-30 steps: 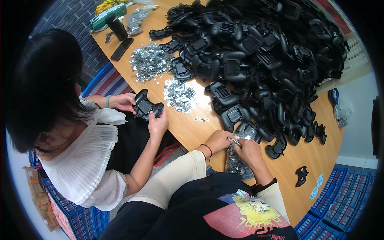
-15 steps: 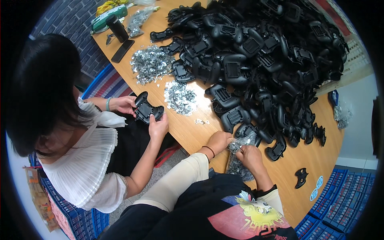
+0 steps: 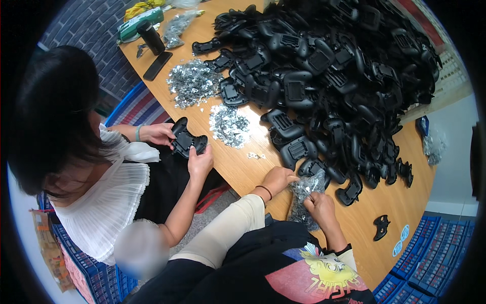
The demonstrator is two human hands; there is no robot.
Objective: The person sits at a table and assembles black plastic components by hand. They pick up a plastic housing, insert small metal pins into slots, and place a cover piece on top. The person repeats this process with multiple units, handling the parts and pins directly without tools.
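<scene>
Fingers of the left hand (image 3: 277, 179) are bent and closed on the upper left edge of a clear plastic bag (image 3: 299, 209), while those of the right hand (image 3: 321, 207) curl in against its right side, thumb laid near the forefinger; the picture is too coarse there to tell whether they pinch the plastic or some slim tool. The bag, filled with small greyish pieces, sits on the wooden table (image 3: 392, 200) close to its near edge, directly in front of the person's body, its wrinkled top lying between the two hands. A dark band (image 3: 264, 191) circles the left wrist. Just beyond the bag begins a large heap of black game controller shells (image 3: 296, 88), many with their battery recesses facing up, reaching to the far side of the table. Left of the heap lie two mounds of small shiny metal parts, a farther mound (image 3: 192, 83) and a nearer mound (image 3: 229, 125), with a few loose pieces (image 3: 256, 156) just below the second. A co-worker (image 3: 109, 202) in a white pleated top sits at the left, both hands on a black controller shell (image 3: 186, 138) held near the table's edge. A dark phone (image 3: 157, 66) lies beside a black cylinder (image 3: 151, 37) at the table's far left. A single black part (image 3: 381, 227) rests well to the right of the bag, near two round pale-blue stickers (image 3: 401, 240).
</scene>
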